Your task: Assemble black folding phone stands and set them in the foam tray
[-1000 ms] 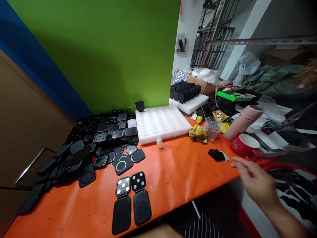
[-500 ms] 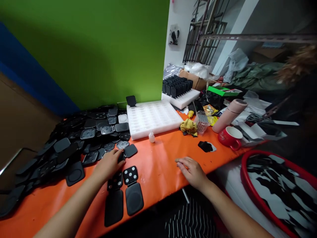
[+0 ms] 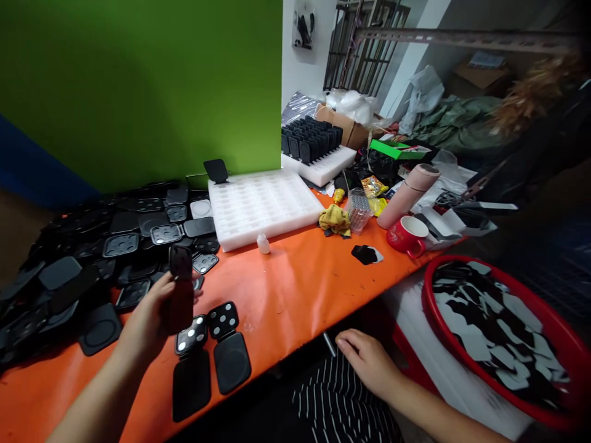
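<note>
My left hand (image 3: 150, 314) grips a black hinged panel (image 3: 179, 295), raised over the orange table and tilted upright, its two leaves unfolded. Below it lie two more unfolded hinged panels: one (image 3: 191, 381) near my wrist, another (image 3: 231, 363) to its right. Their smaller leaves carry light round dots. My right hand (image 3: 367, 363) hovers just off the table's front edge above the striped clothing, loosely bent with nothing visible in it. A heap of similar black panels (image 3: 122, 246) covers the left of the table.
A white slotted foam block (image 3: 268, 209) lies at the back, with a small dropper bottle (image 3: 263, 243) before it. Rightward are a yellow cloth (image 3: 335, 220), a pink flask (image 3: 409, 197) and a red mug (image 3: 406, 235). A red basin (image 3: 431, 295) of black and white pieces stands right.
My left hand has lifted a black hinged panel off the table beside the heap. My right hand has drawn back from above the table to its front edge. The view has shifted right and down.
</note>
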A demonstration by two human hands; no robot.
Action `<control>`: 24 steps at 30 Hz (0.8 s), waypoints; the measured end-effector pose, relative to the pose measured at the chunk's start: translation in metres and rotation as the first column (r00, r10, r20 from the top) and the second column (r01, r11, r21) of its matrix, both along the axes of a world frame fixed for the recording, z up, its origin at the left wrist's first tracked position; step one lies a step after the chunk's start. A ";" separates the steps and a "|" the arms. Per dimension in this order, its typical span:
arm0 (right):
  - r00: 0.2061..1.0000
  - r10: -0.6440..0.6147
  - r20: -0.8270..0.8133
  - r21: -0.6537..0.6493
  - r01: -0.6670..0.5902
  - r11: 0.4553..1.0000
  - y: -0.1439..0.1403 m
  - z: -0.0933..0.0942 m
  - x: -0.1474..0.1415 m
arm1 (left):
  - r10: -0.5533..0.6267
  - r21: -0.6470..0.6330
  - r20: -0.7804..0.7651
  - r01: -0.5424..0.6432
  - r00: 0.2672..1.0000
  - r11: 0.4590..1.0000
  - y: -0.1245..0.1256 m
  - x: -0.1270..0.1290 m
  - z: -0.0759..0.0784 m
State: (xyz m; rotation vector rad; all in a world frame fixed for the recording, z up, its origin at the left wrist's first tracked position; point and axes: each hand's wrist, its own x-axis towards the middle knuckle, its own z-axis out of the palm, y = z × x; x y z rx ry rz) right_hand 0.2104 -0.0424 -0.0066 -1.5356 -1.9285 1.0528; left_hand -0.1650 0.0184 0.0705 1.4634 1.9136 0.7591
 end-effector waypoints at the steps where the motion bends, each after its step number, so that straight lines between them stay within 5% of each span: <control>1: 0.999 -0.046 -0.027 -0.077 0.044 0.996 -0.007 -0.008 -0.001 | 0.070 -0.052 0.309 -0.057 0.948 0.997 -0.010 0.012 0.001; 3: 0.987 -0.137 -0.088 -0.235 0.113 0.965 -0.015 -0.021 -0.003 | 0.266 -0.228 0.723 -0.143 0.638 0.963 -0.029 0.042 0.001; 5: 0.984 -0.159 -0.077 -0.299 0.130 0.945 -0.014 -0.025 -0.006 | 0.406 -0.385 0.841 -0.133 0.357 0.913 -0.042 0.072 -0.004; 7: 0.993 -0.116 0.033 -0.210 0.120 0.970 -0.005 -0.018 -0.007 | 0.445 -0.423 0.865 -0.140 0.233 0.895 -0.048 0.100 -0.012; 11: 0.983 -0.078 0.166 0.086 0.064 0.994 0.033 0.015 -0.003 | 0.510 -0.503 0.816 -0.100 0.271 0.858 -0.042 0.137 -0.035; 15: 0.983 -0.142 0.119 0.311 0.099 0.945 0.095 0.048 0.004 | 0.456 -0.443 0.824 -0.119 0.335 0.889 -0.034 0.157 -0.056; 20: 0.897 -0.376 0.231 0.430 0.253 0.867 0.191 0.082 0.032 | 0.429 -0.402 0.838 -0.151 0.337 0.903 -0.038 0.166 -0.063; 24: 0.811 -0.484 0.329 0.405 0.342 0.848 0.244 0.096 0.063 | 0.437 -0.413 0.846 -0.142 0.307 0.900 -0.039 0.166 -0.065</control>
